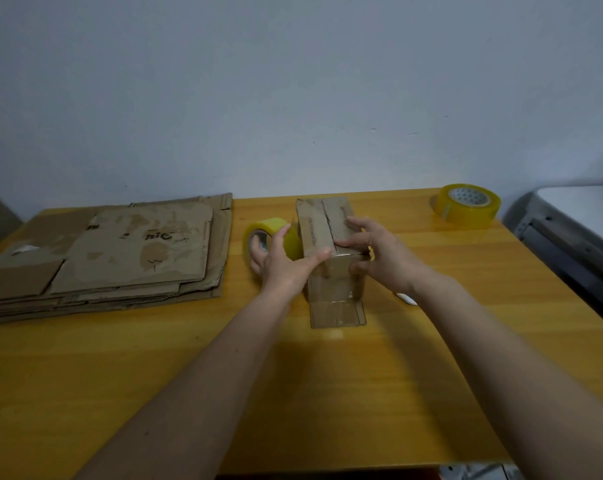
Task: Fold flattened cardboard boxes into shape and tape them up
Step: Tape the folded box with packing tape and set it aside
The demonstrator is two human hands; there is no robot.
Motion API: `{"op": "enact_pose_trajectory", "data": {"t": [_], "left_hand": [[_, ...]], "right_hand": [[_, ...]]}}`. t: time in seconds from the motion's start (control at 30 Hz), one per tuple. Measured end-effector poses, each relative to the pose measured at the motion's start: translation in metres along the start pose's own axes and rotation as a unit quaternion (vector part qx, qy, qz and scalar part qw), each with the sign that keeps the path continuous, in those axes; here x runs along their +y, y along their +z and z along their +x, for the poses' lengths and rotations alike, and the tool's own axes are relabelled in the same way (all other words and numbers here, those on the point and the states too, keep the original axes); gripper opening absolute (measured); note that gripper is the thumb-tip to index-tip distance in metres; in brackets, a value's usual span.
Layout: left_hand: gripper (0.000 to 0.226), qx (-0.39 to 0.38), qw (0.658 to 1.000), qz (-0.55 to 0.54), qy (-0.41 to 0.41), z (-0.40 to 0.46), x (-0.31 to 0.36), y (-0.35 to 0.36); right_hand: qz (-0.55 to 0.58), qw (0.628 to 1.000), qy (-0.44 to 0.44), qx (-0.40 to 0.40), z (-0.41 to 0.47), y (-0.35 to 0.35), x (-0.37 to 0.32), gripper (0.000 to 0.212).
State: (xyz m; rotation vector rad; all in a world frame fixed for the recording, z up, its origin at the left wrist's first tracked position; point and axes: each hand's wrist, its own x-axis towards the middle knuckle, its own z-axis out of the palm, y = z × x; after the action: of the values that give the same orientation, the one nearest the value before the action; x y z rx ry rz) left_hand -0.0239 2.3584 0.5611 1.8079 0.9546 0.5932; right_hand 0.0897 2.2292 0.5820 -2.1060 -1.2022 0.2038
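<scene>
Our left hand (pixel 279 261) grips the tape roll (pixel 272 242), fingers through its core and thumb pressing the box (pixel 331 258) at table centre; our right hand (pixel 373 252) lies spread, flattening the top flaps. We judge the strip should run toward twelve o'clock along the seam, kept taut. Flattened boxes (pixel 120 251) wait at nine o'clock, a spare roll (pixel 466 204) at two.
</scene>
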Motion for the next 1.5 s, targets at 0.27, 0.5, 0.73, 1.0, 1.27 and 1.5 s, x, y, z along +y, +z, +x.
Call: {"op": "enact_pose_trajectory", "data": {"t": [0.27, 0.5, 0.73, 1.0, 1.27, 1.5], "left_hand": [[0.096, -0.033, 0.998, -0.039, -0.034, 0.004, 0.002, -0.005], [0.107, 0.013, 0.996, -0.067, -0.058, 0.016, 0.017, 0.004], [0.113, -0.017, 0.999, -0.030, -0.039, 0.028, 0.013, 0.006], [0.125, -0.043, 0.999, -0.008, -0.031, 0.030, 0.016, 0.000], [0.131, -0.064, 0.997, 0.001, -0.038, 0.036, 0.013, -0.005], [0.130, -0.080, 0.996, 0.024, -0.018, 0.042, 0.009, -0.004]], "right_hand": [[-0.007, 0.999, -0.031, -0.020, -0.001, 0.001, -0.002, 0.048], [0.054, 0.997, -0.025, -0.044, -0.001, -0.011, -0.017, 0.020], [-0.188, 0.975, -0.115, -0.028, -0.004, 0.011, -0.007, 0.042], [-0.238, 0.961, -0.045, -0.136, 0.067, 0.004, -0.012, 0.045], [-0.195, 0.971, -0.030, -0.133, 0.076, 0.012, -0.007, 0.049], [-0.256, 0.952, -0.045, -0.160, 0.095, 0.012, -0.005, 0.049]]}}
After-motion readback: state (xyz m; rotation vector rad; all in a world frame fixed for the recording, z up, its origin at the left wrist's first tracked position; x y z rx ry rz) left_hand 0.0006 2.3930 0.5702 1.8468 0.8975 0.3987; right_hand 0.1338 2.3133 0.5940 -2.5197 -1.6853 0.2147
